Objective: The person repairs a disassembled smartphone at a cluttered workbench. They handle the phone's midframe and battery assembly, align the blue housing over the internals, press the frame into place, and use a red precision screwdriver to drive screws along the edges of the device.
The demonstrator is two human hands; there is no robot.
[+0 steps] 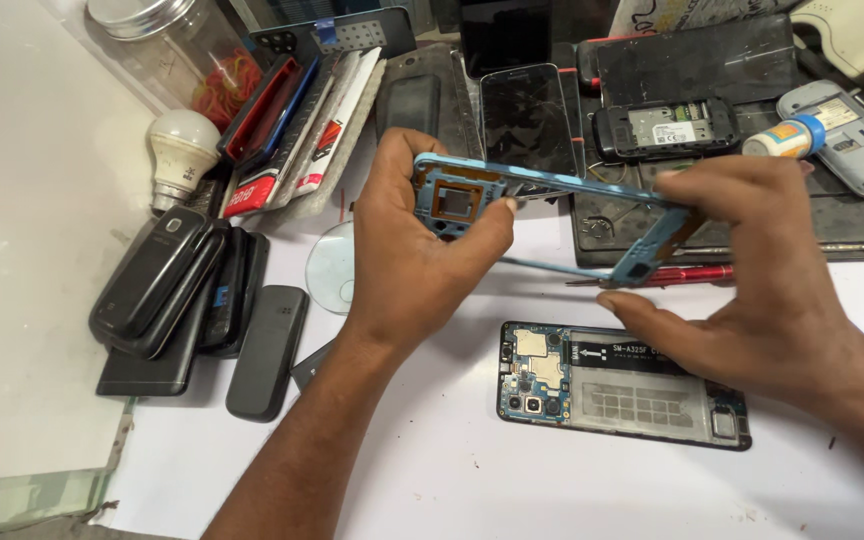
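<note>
Blue phone frame (552,185) is held in the air above the white worktop (452,470), level, spanned between both hands. Left hand (422,250): grip pinching the camera-cutout end, thumb along the top edge. Right hand (762,290): fingers curled over the far end, thumb underneath, so the thin frame does not flex. The opened phone (622,385), circuit board up, lies directly below, apart from both hands. Dark handsets (182,300) crowd the left edge and a red screwdriver (682,275) lies just behind; open room is toward the near edge.

Phone repair bench: opened phone (622,385), stacked handsets (167,290).
</note>
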